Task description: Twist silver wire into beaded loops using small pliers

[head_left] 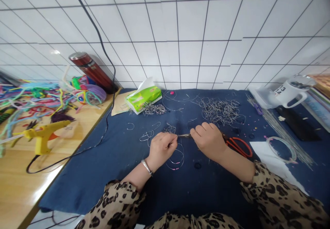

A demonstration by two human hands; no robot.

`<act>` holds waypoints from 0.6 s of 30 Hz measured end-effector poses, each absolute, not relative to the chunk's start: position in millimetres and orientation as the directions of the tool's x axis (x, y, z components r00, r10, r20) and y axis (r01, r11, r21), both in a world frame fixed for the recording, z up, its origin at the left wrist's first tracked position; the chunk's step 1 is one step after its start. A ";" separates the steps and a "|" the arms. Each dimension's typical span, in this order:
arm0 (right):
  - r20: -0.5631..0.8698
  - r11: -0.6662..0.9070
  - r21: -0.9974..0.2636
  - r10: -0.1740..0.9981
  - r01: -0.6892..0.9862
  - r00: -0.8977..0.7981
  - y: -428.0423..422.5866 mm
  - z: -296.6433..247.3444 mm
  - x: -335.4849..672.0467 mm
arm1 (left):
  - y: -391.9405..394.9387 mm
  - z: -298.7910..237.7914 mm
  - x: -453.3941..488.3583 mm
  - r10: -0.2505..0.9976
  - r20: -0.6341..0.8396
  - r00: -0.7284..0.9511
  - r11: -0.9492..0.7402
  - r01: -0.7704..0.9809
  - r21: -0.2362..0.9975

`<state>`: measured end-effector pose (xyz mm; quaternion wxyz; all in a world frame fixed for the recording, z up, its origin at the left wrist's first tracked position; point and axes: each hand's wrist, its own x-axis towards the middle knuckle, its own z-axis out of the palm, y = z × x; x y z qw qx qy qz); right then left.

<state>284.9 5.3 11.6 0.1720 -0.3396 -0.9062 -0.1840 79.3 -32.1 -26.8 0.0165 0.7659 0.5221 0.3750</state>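
My left hand [163,147] is closed, thumb and forefinger pinched at one end of a thin metal piece [184,136]. My right hand [207,140] is closed in a fist around the other end of it. Whether this piece is a bundle of wire or a tool's tip I cannot tell. Wire rings with small pink beads [176,162] lie on the blue cloth [165,194] below my hands. Bent wire pieces [147,136] are left of my left hand. Red-orange tool handles [239,146] show beside my right wrist, the tool's front hidden behind it.
A tangled pile of bent wires [219,110] lies beyond my right hand. A green tissue pack [144,96] sits at the back. At right are straight wires [286,136], a clear coil [281,149] and a white mug [291,91]. A yellow glue gun [42,138] with its cord is left.
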 end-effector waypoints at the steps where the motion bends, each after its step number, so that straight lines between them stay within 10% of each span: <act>1: 0.437 0.700 0.217 0.554 0.681 -0.709 5.2 11.8 284.7 | -32.2 -27.1 79.1 0.802 0.570 0.180 -0.465 0.787 0.405; 18: 0.406 0.669 0.212 0.602 0.712 -0.687 -3.5 18.5 283.5 | -37.3 -22.7 78.0 0.677 0.599 0.428 -0.538 0.843 0.007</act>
